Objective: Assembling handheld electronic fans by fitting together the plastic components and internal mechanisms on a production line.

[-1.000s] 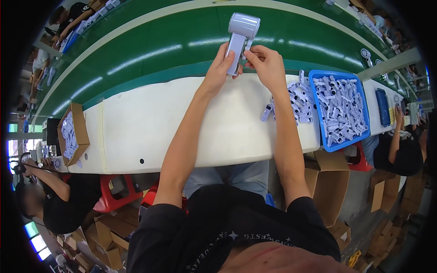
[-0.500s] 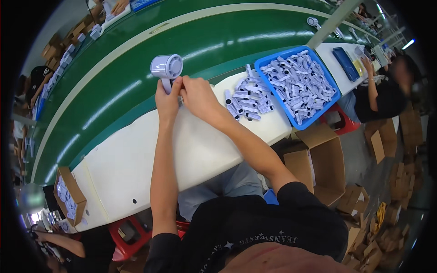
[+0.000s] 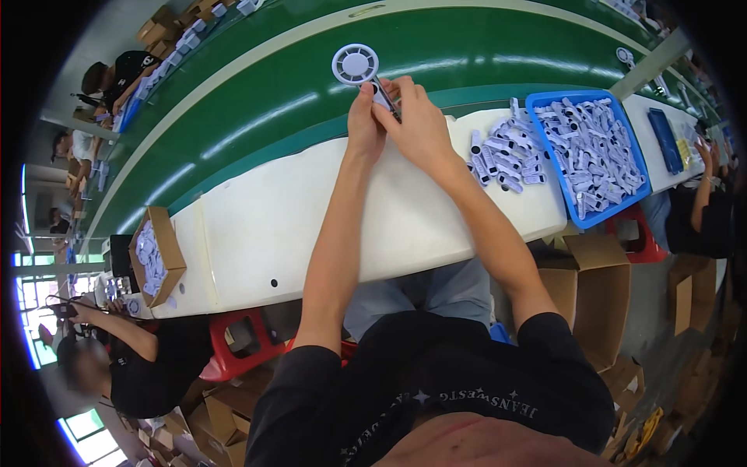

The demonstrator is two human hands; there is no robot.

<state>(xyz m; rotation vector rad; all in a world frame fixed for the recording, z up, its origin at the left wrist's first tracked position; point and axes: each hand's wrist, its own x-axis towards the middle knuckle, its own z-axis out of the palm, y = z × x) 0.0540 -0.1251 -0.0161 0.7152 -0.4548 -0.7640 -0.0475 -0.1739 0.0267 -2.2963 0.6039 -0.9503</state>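
A small white handheld fan [image 3: 355, 64] is held up over the far edge of the white table, its round slotted face turned toward me. My left hand [image 3: 364, 128] is closed round the handle from the left, thumb up just below the fan head. From the right, my right hand [image 3: 420, 124] closes on the same handle, its fingers curled behind it. A dark part of the handle shows between the hands; the rest is hidden by the fingers. To the right of my right hand lies a loose pile of white handle-shaped parts [image 3: 510, 152] with dark ends.
A blue basket [image 3: 615, 212] full of similar white parts stands at the right. At the left end of the white table [image 3: 257, 226] is a cardboard box [image 3: 170, 261] of white pieces. A green conveyor belt [image 3: 272, 128] runs beyond. Co-workers sit at both sides; open cartons [image 3: 603, 311] stand below.
The fan has turned from showing its side to showing its round face. My right hand has shifted its hold on the handle. The whole view has swung left, moving the scene rightward.
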